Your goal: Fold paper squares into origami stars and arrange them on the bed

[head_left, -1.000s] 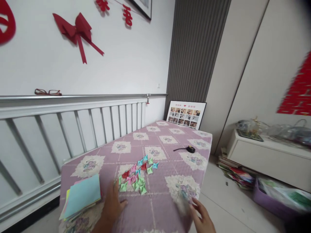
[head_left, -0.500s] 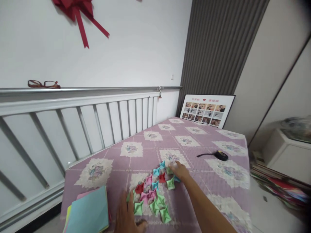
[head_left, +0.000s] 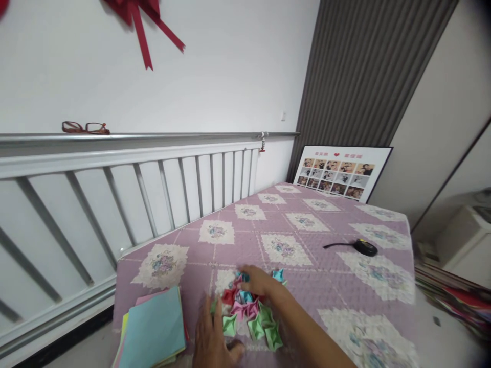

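Observation:
My left hand (head_left: 215, 335) rests open on the tablecloth, fingers stretched and thumb apart, at the left edge of a cluster of small folded paper pieces. Beside its fingers is a green folded paper piece (head_left: 230, 325). Reaching over the far side of the cluster is my right hand (head_left: 261, 283), fingers spread above blue and pink pieces and touching some of them. It covers part of the cluster. Pink folded pieces (head_left: 245, 309), a red folded piece (head_left: 228, 296) and more green folded pieces (head_left: 264, 327) lie between the hands. A blue folded piece (head_left: 278, 276) sits beyond my right wrist.
A stack of coloured paper sheets (head_left: 153, 327), blue on top, lies at the near left. The black tape measure (head_left: 365, 247) is on the flowered tablecloth (head_left: 261, 240) at right. A white radiator (head_left: 146, 199) runs along the left side. A photo board (head_left: 341, 174) leans at the back.
My right hand has moved left from the right side of the cluster to its far-left part. My left hand stays beside the pieces. The view has shifted slightly left.

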Demonstrator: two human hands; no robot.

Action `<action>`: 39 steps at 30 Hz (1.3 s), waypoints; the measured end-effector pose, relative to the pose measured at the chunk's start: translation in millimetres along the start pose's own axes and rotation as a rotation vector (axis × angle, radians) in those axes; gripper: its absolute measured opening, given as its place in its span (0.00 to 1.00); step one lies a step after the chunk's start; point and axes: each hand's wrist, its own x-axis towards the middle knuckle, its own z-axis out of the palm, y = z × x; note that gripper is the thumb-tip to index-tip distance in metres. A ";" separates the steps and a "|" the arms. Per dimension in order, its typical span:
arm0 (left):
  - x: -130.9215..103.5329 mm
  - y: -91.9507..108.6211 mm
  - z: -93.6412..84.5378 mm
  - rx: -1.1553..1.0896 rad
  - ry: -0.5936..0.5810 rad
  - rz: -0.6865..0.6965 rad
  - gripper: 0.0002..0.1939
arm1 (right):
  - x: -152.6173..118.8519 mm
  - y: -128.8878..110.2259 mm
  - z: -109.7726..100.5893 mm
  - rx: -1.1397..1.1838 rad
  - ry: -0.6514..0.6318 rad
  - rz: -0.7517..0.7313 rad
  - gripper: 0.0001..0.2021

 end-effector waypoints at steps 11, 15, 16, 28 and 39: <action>-11.1 13.6 -22.2 0.012 -0.021 0.025 0.52 | -45.3 44.7 -40.2 0.080 0.247 0.178 0.31; -10.6 15.7 -24.5 0.019 -0.035 0.007 0.52 | -41.7 75.4 -40.3 0.119 0.279 0.283 0.32; -10.6 15.6 -24.3 0.020 -0.038 0.008 0.51 | -43.5 76.0 -34.7 0.134 0.260 0.265 0.32; -23.6 9.8 -32.5 -0.091 -0.140 0.281 0.37 | -127.3 -15.1 27.0 0.207 0.153 0.011 0.17; -119.2 -4.6 -29.4 -0.380 -0.038 0.300 0.36 | -228.0 -85.7 47.2 0.301 0.138 0.021 0.21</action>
